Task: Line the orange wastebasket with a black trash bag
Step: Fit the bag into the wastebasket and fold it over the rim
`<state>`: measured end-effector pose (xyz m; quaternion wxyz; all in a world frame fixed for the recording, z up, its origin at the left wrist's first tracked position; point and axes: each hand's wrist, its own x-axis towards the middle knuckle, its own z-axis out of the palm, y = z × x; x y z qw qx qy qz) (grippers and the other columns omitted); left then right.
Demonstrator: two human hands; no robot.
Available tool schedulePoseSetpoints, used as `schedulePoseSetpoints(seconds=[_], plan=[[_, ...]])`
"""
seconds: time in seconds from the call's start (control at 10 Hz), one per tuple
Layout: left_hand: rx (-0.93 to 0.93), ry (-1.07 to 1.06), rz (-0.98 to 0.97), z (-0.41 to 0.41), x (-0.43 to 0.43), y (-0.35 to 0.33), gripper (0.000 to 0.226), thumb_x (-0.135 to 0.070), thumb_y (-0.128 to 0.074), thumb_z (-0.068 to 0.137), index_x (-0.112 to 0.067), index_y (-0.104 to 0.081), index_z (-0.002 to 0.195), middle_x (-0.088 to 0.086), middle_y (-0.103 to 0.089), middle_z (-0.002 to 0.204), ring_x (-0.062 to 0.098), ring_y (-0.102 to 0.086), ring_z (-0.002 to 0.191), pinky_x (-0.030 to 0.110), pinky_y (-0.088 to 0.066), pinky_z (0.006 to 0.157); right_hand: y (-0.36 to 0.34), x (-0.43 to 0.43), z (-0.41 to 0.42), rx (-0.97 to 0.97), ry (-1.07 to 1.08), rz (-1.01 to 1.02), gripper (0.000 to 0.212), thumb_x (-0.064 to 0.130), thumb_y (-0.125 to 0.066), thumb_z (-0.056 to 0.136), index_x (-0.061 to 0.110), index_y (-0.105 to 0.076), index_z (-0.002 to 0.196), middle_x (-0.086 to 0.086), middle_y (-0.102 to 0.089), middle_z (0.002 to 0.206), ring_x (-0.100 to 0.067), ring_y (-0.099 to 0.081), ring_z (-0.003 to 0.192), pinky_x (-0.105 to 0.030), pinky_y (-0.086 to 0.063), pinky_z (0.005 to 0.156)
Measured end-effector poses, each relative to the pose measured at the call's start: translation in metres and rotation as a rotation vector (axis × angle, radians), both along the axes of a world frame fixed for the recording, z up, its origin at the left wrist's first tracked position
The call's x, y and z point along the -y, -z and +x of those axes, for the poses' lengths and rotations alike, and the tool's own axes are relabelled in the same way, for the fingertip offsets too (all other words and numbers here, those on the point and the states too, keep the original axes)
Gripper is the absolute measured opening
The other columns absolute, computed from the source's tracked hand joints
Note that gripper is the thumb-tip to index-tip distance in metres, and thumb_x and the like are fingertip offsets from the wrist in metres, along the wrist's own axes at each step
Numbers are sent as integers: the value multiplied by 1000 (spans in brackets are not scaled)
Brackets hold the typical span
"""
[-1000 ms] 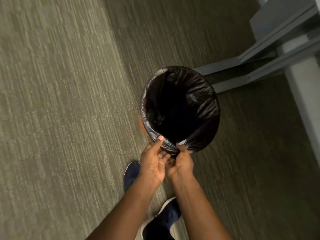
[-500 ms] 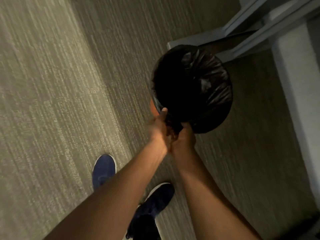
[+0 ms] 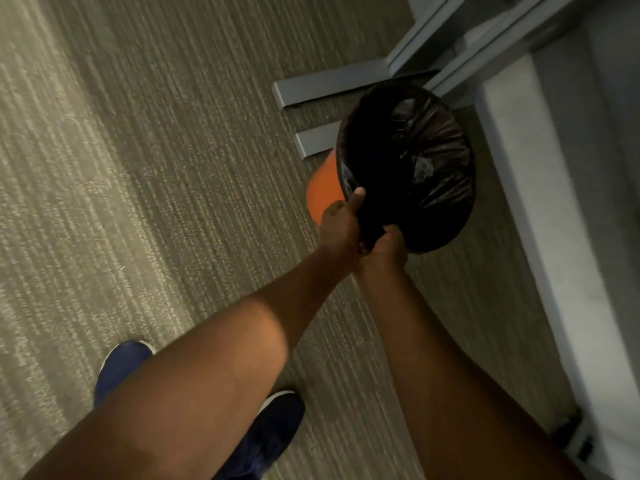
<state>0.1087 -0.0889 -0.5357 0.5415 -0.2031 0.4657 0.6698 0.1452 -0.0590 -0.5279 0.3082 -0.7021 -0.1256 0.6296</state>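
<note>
The orange wastebasket (image 3: pixel 322 192) stands on the carpet, only a strip of its left wall showing. A black trash bag (image 3: pixel 415 161) lines its inside and is folded over the whole rim. My left hand (image 3: pixel 341 225) grips the near rim, thumb up over the bag's edge. My right hand (image 3: pixel 384 251) is right beside it, closed on the same near rim and bag. Both arms stretch forward and to the right.
Grey metal desk feet (image 3: pixel 332 86) lie on the carpet just behind and left of the basket. A pale panel or wall (image 3: pixel 540 237) runs along the right side, close to the basket. My dark blue shoes (image 3: pixel 121 365) stand on the carpet at the lower left.
Both hands have gone from pinching the bag's edge to gripping the rim. The basket now sits farther right and up in view, nearer the desk feet, with more orange wall showing.
</note>
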Motion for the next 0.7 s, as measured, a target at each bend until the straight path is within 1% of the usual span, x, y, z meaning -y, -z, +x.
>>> schedulePoseSetpoints(seconds=[0.1,0.2,0.3,0.4,0.5,0.6,0.7], plan=[[-89,41,-6,-1,-17,6,43,-38,-66,94,-4,-66,122,18,-72,119,33,-71,110,54,-55,100,1,-12,2,-34,11,35,44,27,-49,100,4,-55,136,-19,-62,135,-35,-59,123,-41,-48,105],[-104,68,21,-3,-28,11,47,-40,-64,94,-5,-64,126,16,-72,121,32,-70,112,52,-55,101,2,-20,1,-59,16,65,42,30,-50,99,4,-59,132,-17,-64,132,-33,-62,116,-38,-49,99],[-63,62,71,-2,-35,14,46,-36,-62,97,-3,-61,129,18,-70,125,34,-68,115,53,-54,103,3,-27,2,-34,3,81,41,29,-52,98,4,-61,129,-17,-66,128,-33,-64,110,-36,-51,86],[-36,67,72,2,-39,13,42,-29,-57,102,0,-58,132,21,-67,128,35,-67,118,53,-53,103,7,-30,6,-7,17,83,39,28,-53,97,2,-63,124,-17,-67,126,-33,-67,105,-35,-53,82],[-60,107,61,10,-43,10,41,-23,-55,104,4,-56,133,25,-65,130,37,-65,120,53,-53,104,6,-32,12,-83,42,102,35,28,-46,101,2,-62,117,-17,-66,115,-30,-66,89,-31,-50,64],[-120,129,28,13,-45,6,45,-30,-57,102,5,-57,130,26,-67,127,38,-66,118,55,-52,103,4,-36,16,-97,25,65,44,28,-44,102,-2,-57,130,-18,-63,128,-34,-62,115,-33,-49,70],[-168,147,7,13,-42,1,51,-42,-59,99,-1,-60,130,19,-69,124,32,-68,115,50,-55,101,2,-36,19,-85,-11,13,51,37,-50,100,-1,-52,134,-19,-58,140,-35,-58,124,-36,-49,82]])
